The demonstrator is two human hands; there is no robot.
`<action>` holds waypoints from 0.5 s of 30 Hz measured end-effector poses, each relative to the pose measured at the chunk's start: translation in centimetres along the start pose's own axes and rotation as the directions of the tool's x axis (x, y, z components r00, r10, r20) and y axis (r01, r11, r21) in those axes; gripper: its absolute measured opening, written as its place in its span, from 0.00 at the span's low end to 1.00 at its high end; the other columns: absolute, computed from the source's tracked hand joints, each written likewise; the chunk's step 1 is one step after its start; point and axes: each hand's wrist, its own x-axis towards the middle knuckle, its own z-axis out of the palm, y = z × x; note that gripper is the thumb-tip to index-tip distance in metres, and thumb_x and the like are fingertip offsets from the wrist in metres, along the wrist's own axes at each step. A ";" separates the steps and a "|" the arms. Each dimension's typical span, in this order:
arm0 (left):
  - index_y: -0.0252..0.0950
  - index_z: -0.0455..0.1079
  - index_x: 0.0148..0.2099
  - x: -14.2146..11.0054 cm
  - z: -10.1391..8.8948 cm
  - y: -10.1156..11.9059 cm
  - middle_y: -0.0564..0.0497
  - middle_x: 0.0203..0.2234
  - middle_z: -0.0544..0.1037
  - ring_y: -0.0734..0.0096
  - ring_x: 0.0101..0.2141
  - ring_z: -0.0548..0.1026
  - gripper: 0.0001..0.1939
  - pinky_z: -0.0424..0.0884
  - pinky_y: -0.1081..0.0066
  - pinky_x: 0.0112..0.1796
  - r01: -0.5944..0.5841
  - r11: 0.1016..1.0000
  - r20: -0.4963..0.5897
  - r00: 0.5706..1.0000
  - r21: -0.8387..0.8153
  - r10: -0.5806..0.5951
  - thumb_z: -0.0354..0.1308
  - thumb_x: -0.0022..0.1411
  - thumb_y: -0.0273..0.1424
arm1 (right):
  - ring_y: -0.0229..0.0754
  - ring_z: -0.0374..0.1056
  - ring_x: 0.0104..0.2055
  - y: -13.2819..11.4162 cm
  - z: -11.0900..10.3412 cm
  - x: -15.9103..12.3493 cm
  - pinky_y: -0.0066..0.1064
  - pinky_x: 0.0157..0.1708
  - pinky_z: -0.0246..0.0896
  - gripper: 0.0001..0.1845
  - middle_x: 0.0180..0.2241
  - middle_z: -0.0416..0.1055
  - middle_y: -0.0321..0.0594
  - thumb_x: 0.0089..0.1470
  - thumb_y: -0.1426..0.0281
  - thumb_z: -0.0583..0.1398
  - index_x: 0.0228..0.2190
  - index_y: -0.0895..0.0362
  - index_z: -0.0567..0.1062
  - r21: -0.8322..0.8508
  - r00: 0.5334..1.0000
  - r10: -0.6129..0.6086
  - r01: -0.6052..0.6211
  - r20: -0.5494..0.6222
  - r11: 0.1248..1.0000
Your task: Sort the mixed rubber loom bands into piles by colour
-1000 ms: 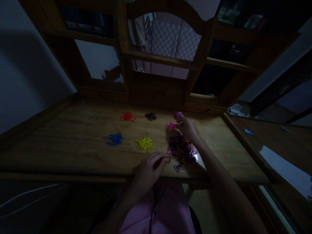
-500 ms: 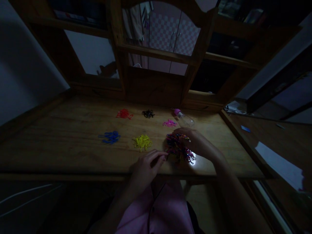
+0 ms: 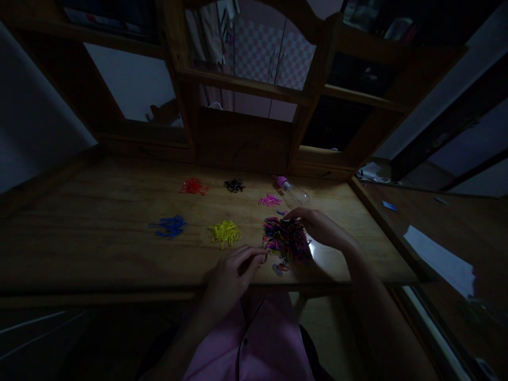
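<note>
A mixed pile of small colourful rubber bands lies near the table's front edge. My left hand is at its left edge, thumb and forefinger pinched together on what looks like a dark rubber band. Reaching over the pile from the right, my right hand has its fingers stretched out and touching the top; some fingertips are hidden. A few loose bands lie in front of the pile. To the left are yellow bands and blue bands; behind them, red, black and pink bands.
A clear bulb-shaped bottle with a pink cap lies behind the pile. The wooden table backs onto a shelf unit. At right, a lower surface holds a white paper sheet. The room is dim.
The view has shifted slightly. My right hand has drawn back a little from over the pile, and the pile looks more spread, with loose bands at its front. My left hand stays pinched.
</note>
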 end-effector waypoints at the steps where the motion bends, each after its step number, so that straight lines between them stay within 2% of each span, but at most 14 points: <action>1: 0.43 0.75 0.45 0.0 0.0 -0.1 0.54 0.40 0.80 0.70 0.42 0.77 0.10 0.70 0.71 0.44 0.002 1.000 0.001 1.000 0.000 -0.002 0.53 0.68 0.33 | 0.43 0.72 0.49 -0.1 -0.2 -0.3 0.35 0.49 0.67 0.34 0.46 0.77 0.39 0.45 0.89 0.48 0.45 0.52 0.78 0.005 0.999 0.001 -0.001 -0.033 1.000; 5: 0.43 0.76 0.45 -0.1 0.0 -0.2 0.53 0.40 0.80 0.69 0.42 0.77 0.10 0.71 0.70 0.44 -0.016 1.000 0.002 1.000 0.007 0.016 0.53 0.68 0.32 | 0.43 0.73 0.48 0.1 -1.1 -2.3 0.36 0.49 0.67 0.23 0.45 0.77 0.40 0.56 0.82 0.51 0.44 0.53 0.77 0.014 0.990 0.019 -0.017 -0.136 1.000; 9: 0.44 0.75 0.46 -0.1 0.0 -0.1 0.54 0.39 0.80 0.69 0.41 0.77 0.10 0.71 0.70 0.43 -0.015 1.000 0.010 1.000 0.012 0.015 0.52 0.69 0.33 | 0.43 0.74 0.38 0.4 -1.3 -4.7 0.34 0.39 0.70 0.10 0.38 0.78 0.40 0.58 0.73 0.58 0.39 0.54 0.79 0.009 0.981 0.133 -0.133 -0.138 0.991; 12: 0.44 0.75 0.45 -0.1 0.0 -0.1 0.54 0.39 0.81 0.69 0.41 0.78 0.10 0.71 0.70 0.43 -0.004 1.000 0.001 1.000 0.024 0.004 0.53 0.68 0.35 | 0.41 0.73 0.34 0.3 -0.4 -5.6 0.31 0.34 0.69 0.08 0.35 0.77 0.41 0.58 0.69 0.59 0.38 0.55 0.78 0.026 0.968 0.209 -0.207 -0.141 0.978; 15: 0.43 0.76 0.45 -0.1 0.1 -0.3 0.54 0.39 0.81 0.68 0.41 0.78 0.10 0.71 0.70 0.44 -0.005 0.999 0.008 1.000 0.032 0.005 0.53 0.68 0.35 | 0.40 0.71 0.32 0.2 1.0 -5.4 0.30 0.32 0.67 0.09 0.35 0.76 0.41 0.57 0.70 0.59 0.39 0.57 0.77 0.020 0.953 0.222 -0.222 -0.206 0.975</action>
